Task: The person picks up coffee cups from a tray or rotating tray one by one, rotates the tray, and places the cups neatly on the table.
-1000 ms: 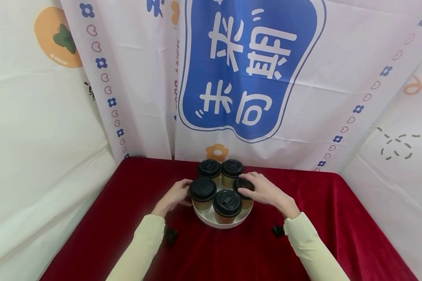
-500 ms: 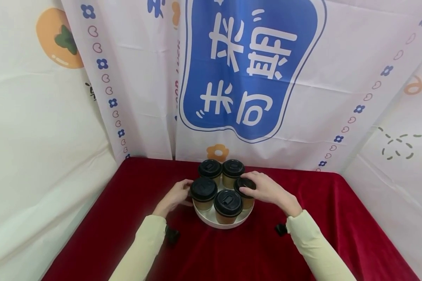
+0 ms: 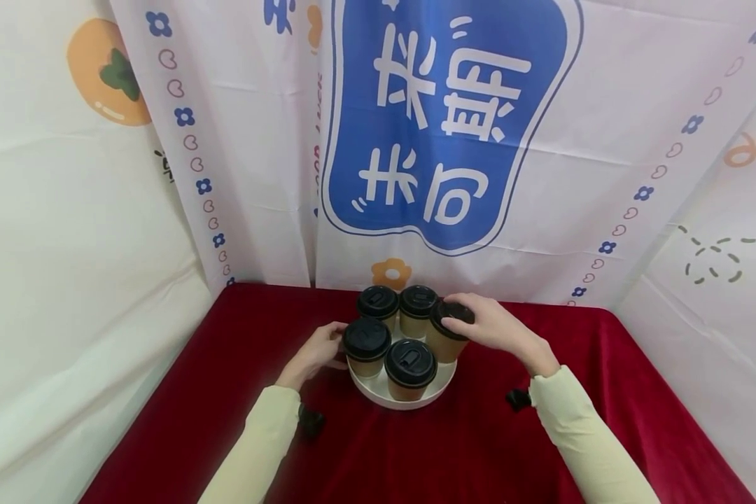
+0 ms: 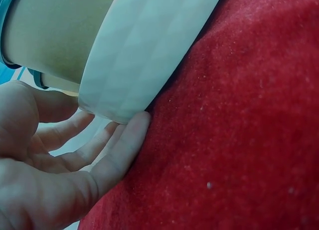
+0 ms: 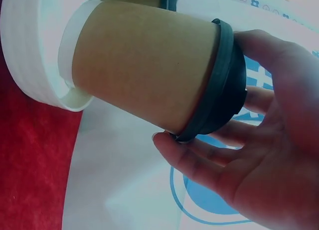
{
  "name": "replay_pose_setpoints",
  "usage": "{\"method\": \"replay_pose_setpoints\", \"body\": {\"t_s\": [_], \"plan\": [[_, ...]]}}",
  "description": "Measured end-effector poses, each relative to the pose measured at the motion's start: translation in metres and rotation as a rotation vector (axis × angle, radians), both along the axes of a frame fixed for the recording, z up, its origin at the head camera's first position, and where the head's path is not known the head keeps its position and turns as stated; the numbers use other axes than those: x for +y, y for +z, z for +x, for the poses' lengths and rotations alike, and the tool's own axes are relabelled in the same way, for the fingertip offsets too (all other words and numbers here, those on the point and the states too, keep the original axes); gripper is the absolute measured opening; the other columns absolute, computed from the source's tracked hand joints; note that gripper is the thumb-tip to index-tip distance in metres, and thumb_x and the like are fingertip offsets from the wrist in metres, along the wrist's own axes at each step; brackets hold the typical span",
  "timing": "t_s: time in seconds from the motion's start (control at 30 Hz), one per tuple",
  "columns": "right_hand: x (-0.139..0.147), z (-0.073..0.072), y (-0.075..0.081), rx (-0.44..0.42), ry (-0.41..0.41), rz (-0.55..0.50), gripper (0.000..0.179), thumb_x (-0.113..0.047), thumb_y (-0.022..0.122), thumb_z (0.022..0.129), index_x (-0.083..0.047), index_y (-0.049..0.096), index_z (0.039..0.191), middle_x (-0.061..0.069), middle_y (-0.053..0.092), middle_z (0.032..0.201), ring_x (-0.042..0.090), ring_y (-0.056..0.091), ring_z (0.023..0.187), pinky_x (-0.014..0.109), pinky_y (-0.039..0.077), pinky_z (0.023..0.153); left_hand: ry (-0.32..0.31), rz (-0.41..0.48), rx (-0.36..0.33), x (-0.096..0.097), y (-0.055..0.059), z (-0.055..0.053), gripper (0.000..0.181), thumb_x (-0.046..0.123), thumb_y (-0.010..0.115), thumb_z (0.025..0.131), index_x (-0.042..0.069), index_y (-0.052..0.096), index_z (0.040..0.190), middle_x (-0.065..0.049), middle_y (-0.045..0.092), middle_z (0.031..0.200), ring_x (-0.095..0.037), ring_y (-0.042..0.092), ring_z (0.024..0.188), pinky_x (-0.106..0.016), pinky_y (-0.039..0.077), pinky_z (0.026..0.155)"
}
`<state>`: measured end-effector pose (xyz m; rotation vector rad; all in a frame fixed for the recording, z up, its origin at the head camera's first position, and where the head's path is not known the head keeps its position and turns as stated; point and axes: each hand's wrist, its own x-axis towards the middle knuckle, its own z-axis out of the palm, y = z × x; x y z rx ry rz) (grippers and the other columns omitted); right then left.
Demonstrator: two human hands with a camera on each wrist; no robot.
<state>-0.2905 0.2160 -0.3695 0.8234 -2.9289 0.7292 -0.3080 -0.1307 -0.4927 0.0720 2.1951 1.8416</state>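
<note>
My right hand (image 3: 493,323) grips a brown paper coffee cup (image 3: 444,344) by its black lid (image 5: 219,85), thumb and fingers around the lid. The cup tilts, its white base (image 5: 75,45) just above the rim of the round white tray (image 3: 437,387). At the tray's left side, my left hand (image 3: 318,353) holds the edge. In the left wrist view its fingertips (image 4: 142,119) touch the patterned outer wall, beside a cup (image 4: 55,30). More lidded cups stand on the tray: a left one (image 3: 367,339), a front one (image 3: 411,364) and two at the back (image 3: 378,301).
Dark red velvet cloth (image 3: 378,462) covers the table under the tray. A white printed curtain with a blue panel (image 3: 444,126) hangs just behind the back cups. White fabric walls (image 3: 69,280) rise at both sides. A small black device sits near each cuff (image 3: 518,399).
My right hand has lifted and tilted the right-hand cup, moving it up and slightly to the right. My left hand has stayed at the tray's left side.
</note>
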Motion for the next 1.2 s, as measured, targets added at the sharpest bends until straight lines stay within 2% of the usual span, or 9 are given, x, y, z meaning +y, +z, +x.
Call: {"method": "replay_pose_setpoints", "body": {"t_s": [0.23,0.47,0.77,0.93,1.2], "plan": [[0.014,0.0,0.008,0.002,-0.056,-0.049,0.05,-0.05,0.061,0.092,-0.019,0.059,0.132,0.005,0.063,0.129,0.026,0.06,0.117,0.052,0.05,0.099,0.006,-0.004,0.0,-0.002,0.0,0.0,0.036,0.005,0.04,0.104,0.004,0.049,0.138,-0.021,0.061,0.117,-0.031,0.066,0.105,-0.048,0.06,0.076],[0.035,0.003,0.006,-0.004,-0.115,-0.102,0.049,-0.05,0.06,0.093,-0.022,0.058,0.133,0.005,0.063,0.13,0.027,0.058,0.118,0.054,0.048,0.1,0.003,-0.011,0.001,-0.004,-0.003,0.0,0.036,0.005,0.04,0.103,0.005,0.049,0.139,-0.02,0.061,0.118,-0.031,0.065,0.107,-0.048,0.059,0.077],[0.076,0.009,0.003,-0.027,-0.199,-0.144,0.051,-0.049,0.056,0.096,-0.019,0.054,0.137,0.012,0.06,0.133,0.033,0.055,0.118,0.056,0.049,0.096,-0.004,-0.003,-0.013,-0.004,-0.004,0.0,0.036,0.006,0.042,0.103,0.006,0.05,0.138,-0.019,0.061,0.119,-0.03,0.066,0.104,-0.047,0.06,0.076],[0.096,0.014,0.003,-0.021,-0.231,-0.142,0.052,-0.048,0.055,0.097,-0.016,0.052,0.139,0.016,0.058,0.134,0.035,0.054,0.119,0.057,0.049,0.096,-0.002,-0.006,-0.011,-0.004,-0.004,0.001,0.035,0.006,0.042,0.103,0.005,0.05,0.137,-0.019,0.062,0.117,-0.029,0.066,0.104,-0.047,0.06,0.076],[0.12,0.02,0.014,-0.023,-0.293,-0.1,0.055,-0.051,0.052,0.097,-0.017,0.05,0.14,0.018,0.056,0.137,0.039,0.052,0.122,0.062,0.045,0.096,0.002,0.001,-0.009,-0.003,-0.003,0.001,0.036,0.006,0.042,0.103,0.005,0.049,0.138,-0.02,0.061,0.118,-0.029,0.066,0.103,-0.047,0.06,0.076]]}}
